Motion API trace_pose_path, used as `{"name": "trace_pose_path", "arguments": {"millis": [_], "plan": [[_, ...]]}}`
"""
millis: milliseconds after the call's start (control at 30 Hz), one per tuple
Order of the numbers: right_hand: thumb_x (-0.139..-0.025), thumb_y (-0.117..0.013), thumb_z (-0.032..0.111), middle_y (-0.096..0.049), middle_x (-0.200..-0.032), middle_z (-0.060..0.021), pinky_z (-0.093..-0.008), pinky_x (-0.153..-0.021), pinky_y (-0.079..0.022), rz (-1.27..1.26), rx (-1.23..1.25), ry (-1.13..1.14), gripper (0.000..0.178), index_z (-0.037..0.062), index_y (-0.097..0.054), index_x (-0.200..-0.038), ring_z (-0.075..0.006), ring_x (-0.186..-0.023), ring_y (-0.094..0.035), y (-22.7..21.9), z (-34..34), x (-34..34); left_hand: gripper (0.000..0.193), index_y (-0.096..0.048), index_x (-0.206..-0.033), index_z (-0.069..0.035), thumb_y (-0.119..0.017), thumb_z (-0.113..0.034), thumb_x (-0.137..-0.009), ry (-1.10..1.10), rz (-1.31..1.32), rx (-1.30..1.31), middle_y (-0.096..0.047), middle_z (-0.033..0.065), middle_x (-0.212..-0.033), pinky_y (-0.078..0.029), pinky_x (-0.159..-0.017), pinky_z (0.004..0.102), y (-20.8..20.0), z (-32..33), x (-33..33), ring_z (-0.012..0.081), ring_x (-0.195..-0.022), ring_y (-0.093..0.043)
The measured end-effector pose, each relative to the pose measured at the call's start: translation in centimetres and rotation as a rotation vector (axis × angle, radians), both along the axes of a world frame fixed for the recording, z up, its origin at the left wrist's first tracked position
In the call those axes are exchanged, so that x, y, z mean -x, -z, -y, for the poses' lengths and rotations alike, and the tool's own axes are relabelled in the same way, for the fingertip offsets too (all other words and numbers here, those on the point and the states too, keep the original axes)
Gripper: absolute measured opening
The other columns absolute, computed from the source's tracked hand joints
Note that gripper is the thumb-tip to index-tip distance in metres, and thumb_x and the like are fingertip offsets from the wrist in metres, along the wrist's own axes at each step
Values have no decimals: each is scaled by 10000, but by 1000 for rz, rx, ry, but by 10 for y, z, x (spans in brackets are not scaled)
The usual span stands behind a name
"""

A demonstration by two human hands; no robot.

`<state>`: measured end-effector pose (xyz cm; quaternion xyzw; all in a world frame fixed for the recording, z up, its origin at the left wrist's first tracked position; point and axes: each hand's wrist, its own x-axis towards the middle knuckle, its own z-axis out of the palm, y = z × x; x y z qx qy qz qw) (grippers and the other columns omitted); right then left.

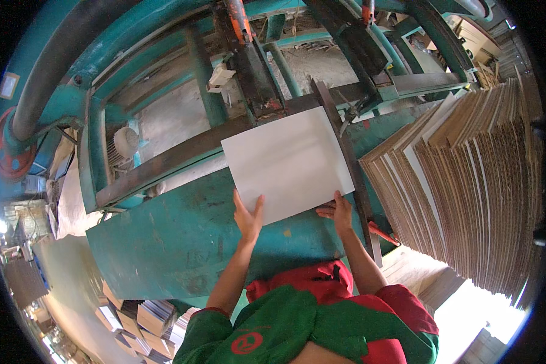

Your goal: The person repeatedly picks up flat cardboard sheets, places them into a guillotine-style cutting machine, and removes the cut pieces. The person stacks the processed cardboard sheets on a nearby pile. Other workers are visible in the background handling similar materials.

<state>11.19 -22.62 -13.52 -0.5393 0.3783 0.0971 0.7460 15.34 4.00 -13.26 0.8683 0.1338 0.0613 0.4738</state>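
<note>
A white cardboard sheet [288,164] lies slightly tilted on the green machine table [164,236]. Its far edge reaches the dark crossbar of the machine, and its right edge runs along a dark metal guide bar [347,151]. My left hand [247,217] grips the near left corner, with the thumb on top and the fingers along the left edge. At the near right corner, my right hand [338,212] holds the sheet's edge, its thumb above and its other fingers partly under the sheet.
A tall stack of corrugated cardboard sheets [467,176] stands close on the right. The green machine frame [91,164] rises beyond the table, with a large wheel [15,145] at far left. An orange-red handle [383,234] sticks out beside the guide bar. Cardboard bundles [155,318] lie below left.
</note>
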Motion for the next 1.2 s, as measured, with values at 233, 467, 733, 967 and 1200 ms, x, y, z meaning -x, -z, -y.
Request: {"name": "trace_pose_path", "arguments": {"millis": [233, 467, 733, 967, 1200], "plan": [[-1023, -364, 430, -677, -801, -200, -377, -553, -605, -92, 86, -82, 567, -93, -581, -1001, -285, -685, -705, -14, -5, -36, 828, -303, -1424, 31, -727, -371, -837, 53, 18, 137, -568, 271, -1259, -496, -902, 434, -11, -5, -33, 408, -1090, -611], [-1018, -394, 382, -621, -685, -134, -372, -467, -570, -122, 138, -172, 443, -20, -543, -907, -249, -577, -649, -4, -9, -199, 851, -288, -1449, -45, -679, -488, -836, -2, -29, -60, -635, 246, -1159, -486, -901, 475, -3, -27, -188, 428, -1056, -617], [-998, -435, 431, -385, -527, -12, -288, -336, -320, -237, 189, -180, 423, 93, -452, -745, -153, -386, -392, 50, 2, -246, 983, -237, -1463, -10, -671, -587, -796, -26, -217, 56, -590, 295, -1216, -470, -945, 485, 24, -36, -218, 452, -1103, -589], [-989, -433, 423, -351, -528, 27, -265, -304, -247, -71, 244, -245, 372, 123, -483, -775, -121, -362, -316, 31, 12, -252, 994, -206, -1484, -57, -682, -580, -784, -56, -304, -70, -659, 276, -1039, -524, -841, 507, -10, -28, -220, 444, -939, -655], [-1004, -385, 470, -444, -524, -32, -324, -328, -306, 37, 311, -166, 533, 94, -453, -633, -185, -372, -378, 48, 38, -118, 903, -279, -1457, -52, -640, -584, -824, -68, -136, 139, -616, 297, -1125, -473, -911, 515, -15, -14, -81, 443, -1060, -597]]}}
